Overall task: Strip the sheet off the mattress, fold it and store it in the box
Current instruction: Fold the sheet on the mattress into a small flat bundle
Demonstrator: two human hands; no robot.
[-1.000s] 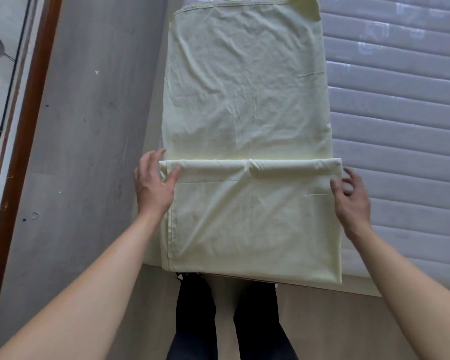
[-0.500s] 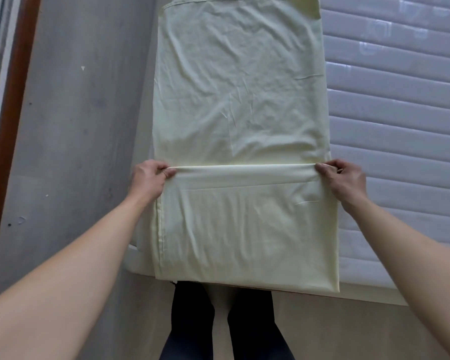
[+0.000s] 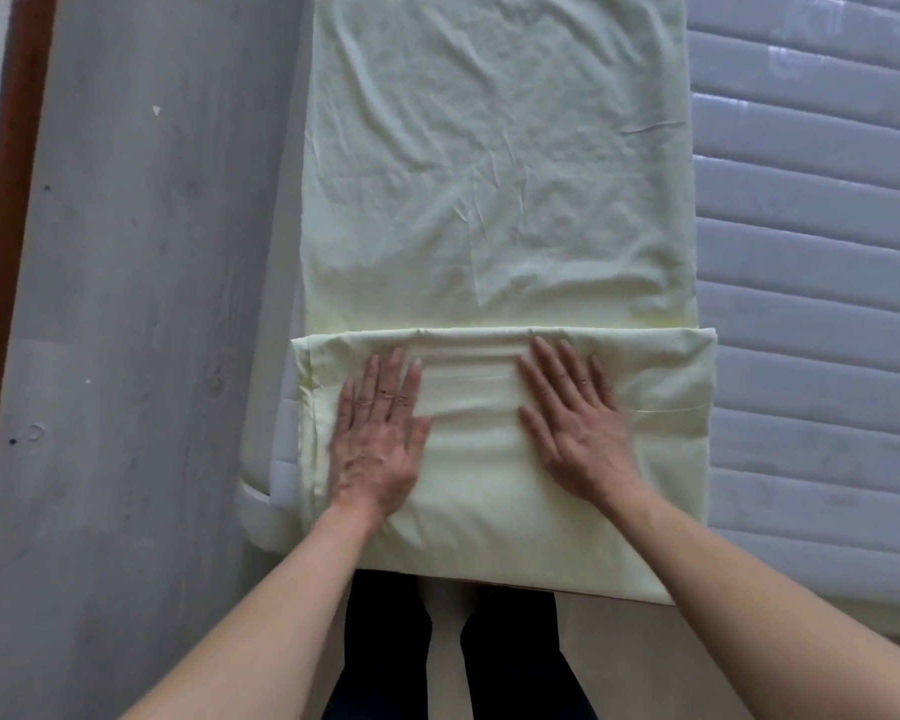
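Note:
A pale yellow sheet [image 3: 494, 163] lies as a long strip along the left side of the quilted white mattress [image 3: 811, 283]. Its near end is folded over into a thicker panel [image 3: 661, 459] that reaches the mattress's front edge. My left hand [image 3: 378, 439] lies flat on the left part of that panel, fingers straight and spread. Flat on the middle of the panel, my right hand [image 3: 575, 423] presses with its fingers pointing away from me. No box is in view.
A grey floor [image 3: 141, 304] runs along the left of the mattress, with a brown wooden frame [image 3: 6, 210] at the far left. My legs in dark trousers [image 3: 453, 652] stand at the mattress's near edge.
Both hands let go of the fold's corners and moved inward onto the folded panel, where they now press flat. The view has come closer to the sheet.

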